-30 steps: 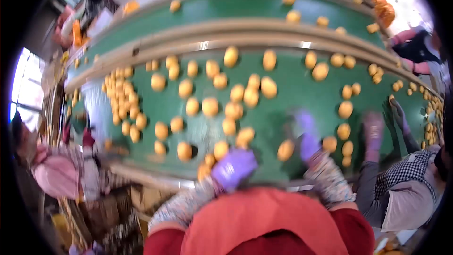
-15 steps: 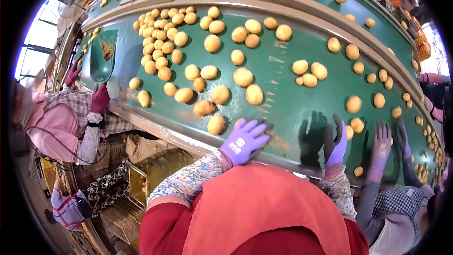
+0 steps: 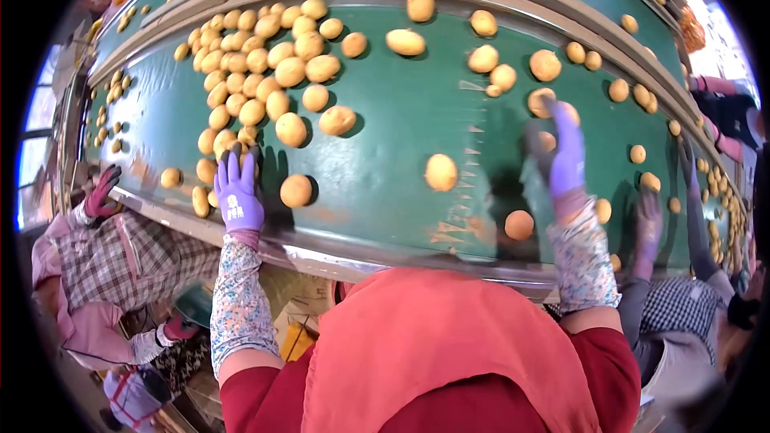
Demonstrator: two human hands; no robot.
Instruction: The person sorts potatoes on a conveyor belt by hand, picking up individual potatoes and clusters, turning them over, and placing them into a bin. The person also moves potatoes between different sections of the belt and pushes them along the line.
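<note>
Green conveyor belt (image 3: 385, 136) carries loose potatoes (image 3: 290, 72); left hand (image 3: 238, 196) lies spread flat, grip open; right hand (image 3: 566, 152) is blurred, grip unclear.

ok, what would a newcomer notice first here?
The wide green belt strewn with yellow potatoes, packed thickest at its upper left. Then the person's two purple gloves over it: the left hand spread by the near edge, the right hand blurred, farther out on the right.
</note>
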